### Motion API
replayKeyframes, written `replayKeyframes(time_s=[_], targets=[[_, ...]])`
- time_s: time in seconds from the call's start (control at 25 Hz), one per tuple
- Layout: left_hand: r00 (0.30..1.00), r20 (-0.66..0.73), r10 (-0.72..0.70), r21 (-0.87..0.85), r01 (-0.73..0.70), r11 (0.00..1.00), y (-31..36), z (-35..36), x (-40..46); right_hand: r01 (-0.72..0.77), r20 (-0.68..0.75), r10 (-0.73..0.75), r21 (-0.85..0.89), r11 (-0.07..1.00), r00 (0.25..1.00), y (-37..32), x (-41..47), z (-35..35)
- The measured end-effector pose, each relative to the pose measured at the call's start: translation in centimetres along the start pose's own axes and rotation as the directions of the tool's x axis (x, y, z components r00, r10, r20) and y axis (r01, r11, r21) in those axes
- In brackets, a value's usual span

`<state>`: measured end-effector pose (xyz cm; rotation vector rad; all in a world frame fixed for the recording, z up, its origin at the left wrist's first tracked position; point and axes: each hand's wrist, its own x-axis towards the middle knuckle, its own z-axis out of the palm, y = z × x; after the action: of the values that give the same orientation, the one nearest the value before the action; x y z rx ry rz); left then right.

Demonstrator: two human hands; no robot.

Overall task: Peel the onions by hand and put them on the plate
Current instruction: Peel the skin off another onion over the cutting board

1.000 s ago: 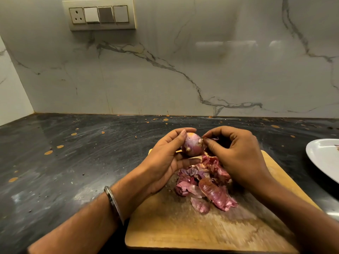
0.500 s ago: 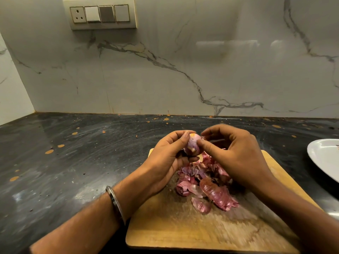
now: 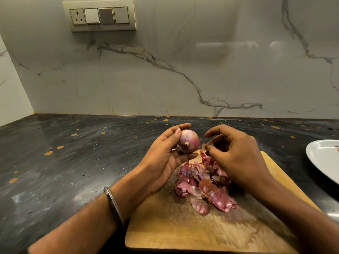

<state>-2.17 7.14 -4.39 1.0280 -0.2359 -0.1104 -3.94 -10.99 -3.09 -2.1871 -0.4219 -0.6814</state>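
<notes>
My left hand (image 3: 163,158) holds a small purple-white onion (image 3: 189,141) between thumb and fingers, above the far end of the wooden cutting board (image 3: 183,226). Its root end faces me. Just right of the onion, my right hand (image 3: 236,158) pinches a strip of onion skin (image 3: 204,153) that hangs down toward a heap of purple peels (image 3: 203,186) on the board. A small gap separates my right fingers from the onion. The white plate (image 3: 322,158) lies at the right edge of the view, only partly seen.
The board sits on a dark stone counter (image 3: 73,162) with orange flecks. A marble backsplash rises behind, with a switch panel (image 3: 100,16) at upper left. A steel bangle (image 3: 113,204) circles my left wrist.
My right hand has pulled away to the right from the onion, taking a piece of skin with it. My left hand has turned the onion so more of it shows.
</notes>
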Motion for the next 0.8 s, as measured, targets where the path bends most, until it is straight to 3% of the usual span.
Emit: replayKeyframes(time_s=[0.12,0.36,0.8], targets=[[1.0,-0.025,0.012,-0.014,-0.012,1.0,0.16,-0.07,0.15,0.025,0.068,-0.025,0.009,1.0,0.997,-0.31,-0.18,0.24],[0.999,-0.02,-0.032,-0.063,0.03,0.998,-0.38,0.19,-0.15,-0.013,0.045,0.006,0.154,0.988,0.999,-0.81,-0.13,0.05],[0.992,0.121,-0.022,0.09,0.011,0.996,-0.37,-0.23,-0.2,-0.001,-0.014,0.002,0.115,0.993,1.0,-0.64,-0.27,-0.22]])
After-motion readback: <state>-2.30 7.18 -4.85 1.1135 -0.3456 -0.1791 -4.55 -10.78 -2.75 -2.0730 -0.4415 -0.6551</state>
